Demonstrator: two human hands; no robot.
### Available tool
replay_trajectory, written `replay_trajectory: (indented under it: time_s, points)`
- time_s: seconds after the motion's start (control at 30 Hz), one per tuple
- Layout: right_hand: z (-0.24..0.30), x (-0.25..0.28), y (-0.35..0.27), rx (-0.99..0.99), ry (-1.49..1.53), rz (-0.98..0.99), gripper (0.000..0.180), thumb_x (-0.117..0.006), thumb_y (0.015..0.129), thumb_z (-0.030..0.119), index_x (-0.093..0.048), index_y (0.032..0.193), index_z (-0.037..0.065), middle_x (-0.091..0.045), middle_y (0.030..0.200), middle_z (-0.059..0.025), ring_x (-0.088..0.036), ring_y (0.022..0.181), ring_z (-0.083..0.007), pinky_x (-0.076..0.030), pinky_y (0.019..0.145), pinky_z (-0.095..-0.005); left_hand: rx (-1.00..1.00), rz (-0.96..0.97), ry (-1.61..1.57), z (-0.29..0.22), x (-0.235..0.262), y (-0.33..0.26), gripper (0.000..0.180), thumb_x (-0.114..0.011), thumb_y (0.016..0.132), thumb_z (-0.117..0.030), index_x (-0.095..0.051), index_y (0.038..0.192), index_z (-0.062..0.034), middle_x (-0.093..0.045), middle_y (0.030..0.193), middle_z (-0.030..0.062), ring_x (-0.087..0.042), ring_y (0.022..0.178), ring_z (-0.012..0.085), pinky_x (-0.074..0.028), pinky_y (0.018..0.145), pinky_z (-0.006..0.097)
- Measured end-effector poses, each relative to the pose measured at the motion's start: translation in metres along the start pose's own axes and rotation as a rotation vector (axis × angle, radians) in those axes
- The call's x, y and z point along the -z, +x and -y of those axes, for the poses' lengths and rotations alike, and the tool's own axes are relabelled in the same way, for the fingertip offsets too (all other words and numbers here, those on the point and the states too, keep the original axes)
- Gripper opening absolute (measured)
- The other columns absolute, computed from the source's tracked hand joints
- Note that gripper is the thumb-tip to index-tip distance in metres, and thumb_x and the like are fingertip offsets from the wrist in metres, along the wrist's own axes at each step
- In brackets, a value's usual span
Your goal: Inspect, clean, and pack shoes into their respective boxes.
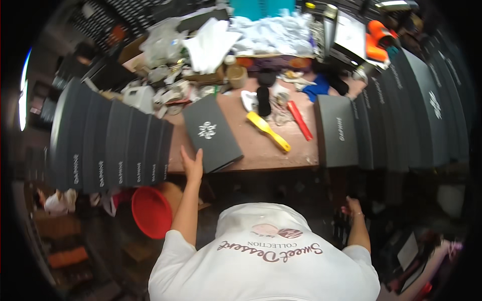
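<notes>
Hands first, as I see them from the head camera: the left hand point(192, 165) is raised at the near edge of the workbench point(261, 148), its fingers straight and close together, laid flat against the near left corner of a flat black box point(212, 133). It touches the box but does not grip it. That box lies alone on the bare brown wood at an angle, with a small white emblem on its lid, and its near corner juts slightly past the bench's near edge.

I see the right hand point(353, 205) low down, below the bench's near edge on the right side, in dark clutter. I cannot tell whether its fingers are wide or closed, or whether they hold anything; something pinkish shows beside it, too blurred for me to name.

Along the left end of the bench stands a row of black boxes point(113, 143), fanned edge to edge, and a second row of black boxes point(391, 123) fans along the right end. Between them, toward the middle of the bench, lies a yellow-handled tool point(268, 131), and just to its right a red tool point(300, 120). Along the far edge I see a heap of white sheets and wrapping point(261, 32). Below the bench's near edge, left of the forearm, sits a red bucket point(150, 213).
</notes>
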State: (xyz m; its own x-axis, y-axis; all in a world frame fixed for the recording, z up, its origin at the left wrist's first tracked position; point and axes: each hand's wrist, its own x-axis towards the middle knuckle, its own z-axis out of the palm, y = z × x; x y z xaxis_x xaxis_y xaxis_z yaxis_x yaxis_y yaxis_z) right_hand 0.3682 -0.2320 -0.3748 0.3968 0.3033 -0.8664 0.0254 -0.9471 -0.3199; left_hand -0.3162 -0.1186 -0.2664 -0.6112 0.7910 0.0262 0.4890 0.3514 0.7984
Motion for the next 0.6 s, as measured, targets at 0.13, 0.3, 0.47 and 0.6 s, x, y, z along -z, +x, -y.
replay_trajectory:
  time_s: [0.13, 0.3, 0.47, 0.6]
  points:
    - [0.119, -0.149, -0.123, 0.496, -0.216, 0.640, 0.034, -0.058, 0.093, 0.030, -0.058, 0.113, 0.002, -0.062, 0.088, -0.0057, -0.060, 0.067, -0.0123, -0.052, 0.057, -0.0262, 0.516, 0.195, -0.224, 0.008, 0.008, 0.014, 0.082, -0.070, 0.081, -0.040, -0.032, 0.138, 0.0054, -0.036, 0.142, 0.0246, -0.030, 0.135, 0.0319, -0.025, 0.109, 0.039]
    - [0.239, -0.340, -0.177, 1.275, -0.348, 0.454, 0.048, -0.057, 0.092, 0.035, -0.056, 0.118, -0.006, -0.067, 0.101, -0.0197, -0.064, 0.092, -0.0272, -0.049, 0.080, -0.0353, 0.555, 0.505, -0.606, 0.034, -0.016, 0.022, 0.070, -0.079, 0.074, -0.028, -0.045, 0.124, 0.0081, -0.050, 0.129, 0.0203, -0.047, 0.119, 0.0255, -0.039, 0.098, 0.037]
    - [0.290, -0.384, -0.199, 0.704, -0.608, 0.617, 0.063, -0.058, 0.086, 0.053, -0.057, 0.118, -0.002, -0.065, 0.098, -0.0146, -0.064, 0.091, -0.0250, -0.050, 0.078, -0.0332, 0.520, 0.400, -0.710, -0.004, -0.025, 0.007, 0.074, -0.080, 0.074, -0.023, -0.038, 0.128, 0.0062, -0.050, 0.120, 0.0183, -0.047, 0.114, 0.0248, -0.040, 0.096, 0.037]
    - [0.296, -0.357, -0.258, 0.470, -0.017, 0.918, 0.045, -0.059, 0.090, 0.039, -0.055, 0.111, 0.000, -0.063, 0.089, -0.0078, -0.062, 0.078, -0.0157, -0.052, 0.069, -0.0301, 0.648, 0.695, -0.966, -0.025, 0.015, 0.035, 0.082, -0.078, 0.077, -0.028, -0.032, 0.136, 0.0043, -0.044, 0.132, 0.0191, -0.041, 0.124, 0.0237, -0.033, 0.103, 0.037]
